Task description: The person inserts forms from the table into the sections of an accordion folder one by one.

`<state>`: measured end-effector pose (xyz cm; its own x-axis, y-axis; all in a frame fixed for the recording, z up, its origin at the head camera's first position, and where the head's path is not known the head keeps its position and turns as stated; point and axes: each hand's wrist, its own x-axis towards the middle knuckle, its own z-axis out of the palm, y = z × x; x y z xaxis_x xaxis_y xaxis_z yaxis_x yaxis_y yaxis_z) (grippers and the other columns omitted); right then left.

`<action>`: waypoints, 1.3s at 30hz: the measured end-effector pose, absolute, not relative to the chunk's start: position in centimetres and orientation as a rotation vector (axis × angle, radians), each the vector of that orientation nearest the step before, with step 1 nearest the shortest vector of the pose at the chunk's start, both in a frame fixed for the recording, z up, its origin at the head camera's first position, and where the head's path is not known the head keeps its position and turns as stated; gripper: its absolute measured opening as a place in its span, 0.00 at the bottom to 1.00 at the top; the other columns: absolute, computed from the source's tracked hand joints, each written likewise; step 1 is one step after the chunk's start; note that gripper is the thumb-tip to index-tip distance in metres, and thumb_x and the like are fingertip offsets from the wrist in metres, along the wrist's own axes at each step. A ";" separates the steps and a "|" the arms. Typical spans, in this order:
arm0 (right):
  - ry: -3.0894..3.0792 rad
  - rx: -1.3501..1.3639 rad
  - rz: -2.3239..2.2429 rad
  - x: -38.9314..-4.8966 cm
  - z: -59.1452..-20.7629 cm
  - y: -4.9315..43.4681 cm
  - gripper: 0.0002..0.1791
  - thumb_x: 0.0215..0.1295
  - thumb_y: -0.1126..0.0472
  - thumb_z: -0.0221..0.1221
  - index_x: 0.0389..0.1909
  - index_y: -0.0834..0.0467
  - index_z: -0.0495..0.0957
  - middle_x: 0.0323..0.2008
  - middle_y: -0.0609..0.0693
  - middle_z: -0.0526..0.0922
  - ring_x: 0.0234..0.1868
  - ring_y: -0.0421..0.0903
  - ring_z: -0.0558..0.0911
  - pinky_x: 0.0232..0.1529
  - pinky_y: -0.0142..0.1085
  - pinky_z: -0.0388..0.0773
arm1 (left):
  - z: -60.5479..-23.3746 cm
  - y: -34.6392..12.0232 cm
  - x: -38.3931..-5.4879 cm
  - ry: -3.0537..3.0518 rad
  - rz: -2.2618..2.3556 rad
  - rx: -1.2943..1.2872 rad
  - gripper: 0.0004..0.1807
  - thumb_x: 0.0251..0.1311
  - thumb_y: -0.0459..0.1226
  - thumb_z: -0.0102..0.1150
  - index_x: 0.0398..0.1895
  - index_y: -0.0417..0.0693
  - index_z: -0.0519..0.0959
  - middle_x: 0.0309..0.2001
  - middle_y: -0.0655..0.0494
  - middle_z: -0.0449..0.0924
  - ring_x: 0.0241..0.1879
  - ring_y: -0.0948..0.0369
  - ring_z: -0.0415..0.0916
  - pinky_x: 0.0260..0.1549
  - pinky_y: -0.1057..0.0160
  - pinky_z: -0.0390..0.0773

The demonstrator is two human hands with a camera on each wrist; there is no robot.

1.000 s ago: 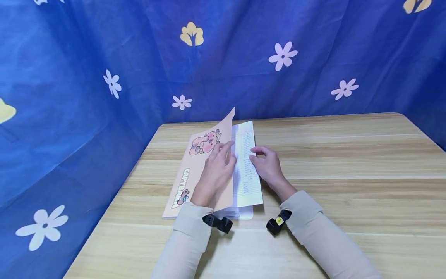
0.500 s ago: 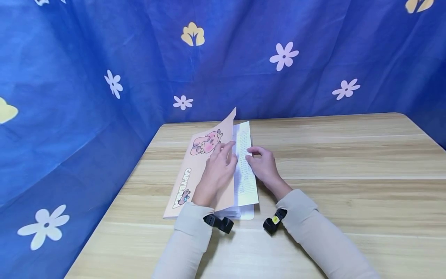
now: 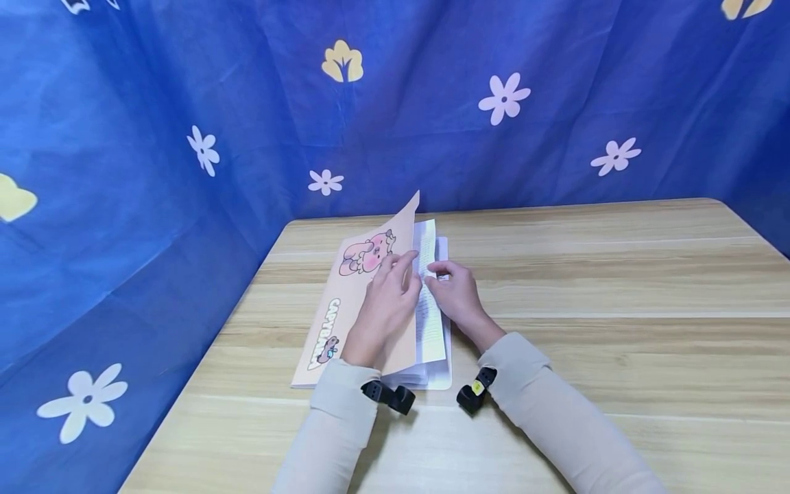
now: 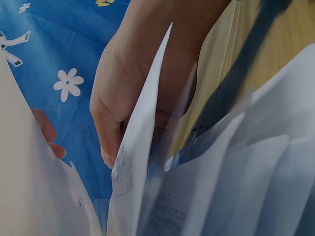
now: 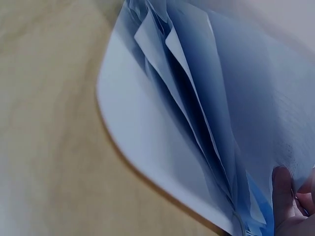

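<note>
A pink folder (image 3: 361, 302) with a cartoon animal and the word CAPYBARA lies on the table, its front cover raised at the right edge. My left hand (image 3: 389, 295) holds that cover up; its fingertips (image 4: 47, 130) curl over the edge in the left wrist view. Between finger and thumb, my right hand (image 3: 455, 291) pinches the right edge of a printed sheet of paper (image 3: 432, 336), partly hidden beneath the cover. The right wrist view shows the fingers (image 5: 281, 191) against the sheet. Several loose inner pages (image 5: 189, 93) fan out above the white back cover (image 5: 130, 103).
The folder sits left of the middle of a light wood table (image 3: 617, 274). A blue curtain (image 3: 420, 123) with flowers hangs behind the table and along its left side. A black strap device (image 3: 389, 396) sits on each wrist.
My right hand has moved left with the sheet, so less of it shows past the cover and more of the back cover is visible. My left hand keeps the cover raised.
</note>
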<state>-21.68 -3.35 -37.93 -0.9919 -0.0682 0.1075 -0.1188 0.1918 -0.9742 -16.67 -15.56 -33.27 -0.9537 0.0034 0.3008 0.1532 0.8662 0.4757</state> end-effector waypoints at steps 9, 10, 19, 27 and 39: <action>-2.376 0.198 1.959 -21.6 -38.1 -4.1 0.15 0.56 0.59 0.64 0.44 0.60 0.82 0.42 0.56 0.81 0.39 0.48 0.81 0.44 0.38 0.78 | -33.3 -15.6 -16.7 -2.755 -0.738 -0.115 0.26 0.65 0.45 0.44 0.67 0.60 0.65 0.61 0.52 0.66 0.55 0.47 0.71 0.57 0.48 0.70; -2.380 0.200 1.953 -21.6 -38.1 -4.1 0.15 0.56 0.59 0.64 0.44 0.60 0.82 0.42 0.55 0.82 0.38 0.47 0.81 0.44 0.38 0.78 | -33.3 -15.6 -16.7 -2.753 -0.738 -0.114 0.26 0.65 0.45 0.44 0.67 0.61 0.66 0.61 0.52 0.66 0.55 0.47 0.71 0.57 0.48 0.70; -2.419 0.220 1.956 -21.5 -38.0 -4.7 0.15 0.59 0.58 0.62 0.46 0.59 0.81 0.43 0.54 0.81 0.36 0.46 0.81 0.40 0.35 0.79 | -33.4 -15.6 -16.8 -2.744 -0.737 -0.126 0.25 0.65 0.46 0.43 0.66 0.60 0.66 0.60 0.53 0.67 0.54 0.48 0.72 0.55 0.49 0.71; -2.417 0.238 1.934 -21.4 -38.0 -5.1 0.14 0.59 0.62 0.60 0.46 0.59 0.81 0.41 0.54 0.82 0.36 0.47 0.80 0.36 0.34 0.78 | -33.4 -15.6 -16.8 -2.730 -0.748 -0.137 0.25 0.65 0.45 0.44 0.66 0.57 0.67 0.59 0.52 0.67 0.54 0.47 0.72 0.55 0.49 0.71; -2.404 0.316 1.829 -21.7 -38.2 -5.5 0.12 0.58 0.64 0.58 0.42 0.62 0.83 0.38 0.56 0.84 0.45 0.51 0.80 0.49 0.41 0.77 | -33.3 -15.5 -16.9 -2.732 -0.741 -0.139 0.24 0.65 0.45 0.44 0.65 0.58 0.68 0.57 0.52 0.68 0.54 0.49 0.71 0.55 0.49 0.71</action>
<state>-21.65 -5.46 -38.16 -0.9730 -0.1012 0.2077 -0.2271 0.2552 -0.9398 -16.91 -15.54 -33.33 -0.9484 0.0135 0.3168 0.1718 0.8617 0.4774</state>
